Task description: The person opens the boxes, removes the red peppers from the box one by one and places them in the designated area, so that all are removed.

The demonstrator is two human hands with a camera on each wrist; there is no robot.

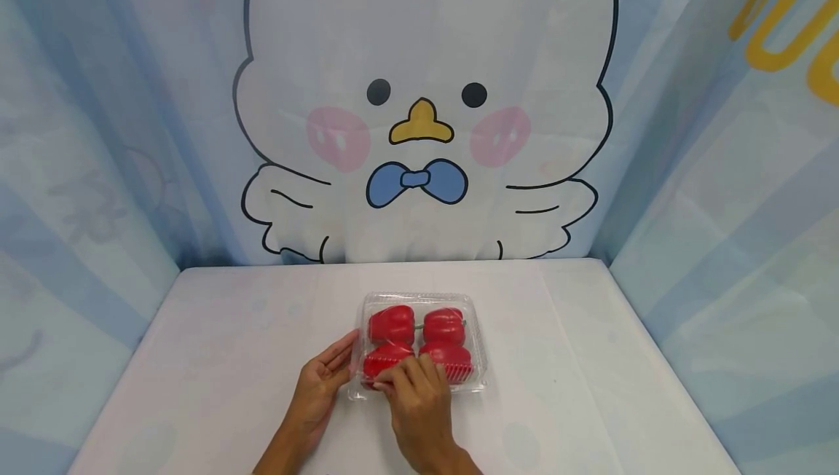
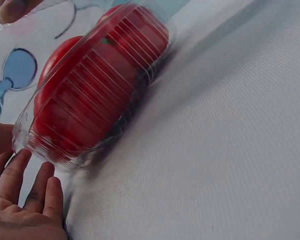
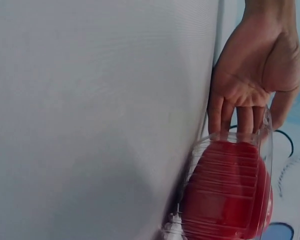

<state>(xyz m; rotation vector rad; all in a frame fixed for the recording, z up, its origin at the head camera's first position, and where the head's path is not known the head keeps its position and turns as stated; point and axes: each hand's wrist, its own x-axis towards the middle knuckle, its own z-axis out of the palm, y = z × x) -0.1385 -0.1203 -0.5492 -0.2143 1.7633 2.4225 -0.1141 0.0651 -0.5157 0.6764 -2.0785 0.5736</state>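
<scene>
Several red bell peppers (image 1: 392,326) lie inside a clear plastic clamshell box (image 1: 481,358) on the table, in two rows. My left hand (image 1: 319,386) is at the box's left side. In the left wrist view its fingers (image 2: 12,177) are extended, the tips at the ribbed end of the box. My right hand (image 1: 419,402) reaches over the front of the box with bent fingers, and its thumb and forefinger pinch the clear rim near the front left corner. The right wrist view shows the left palm (image 3: 255,70) facing the box; the right hand is hidden there.
A white cloth covers the table (image 1: 564,373) around the box. Behind it hangs a curtain (image 1: 419,38) printed with a cartoon bird, and similar light blue curtains (image 1: 741,242) stand along both sides.
</scene>
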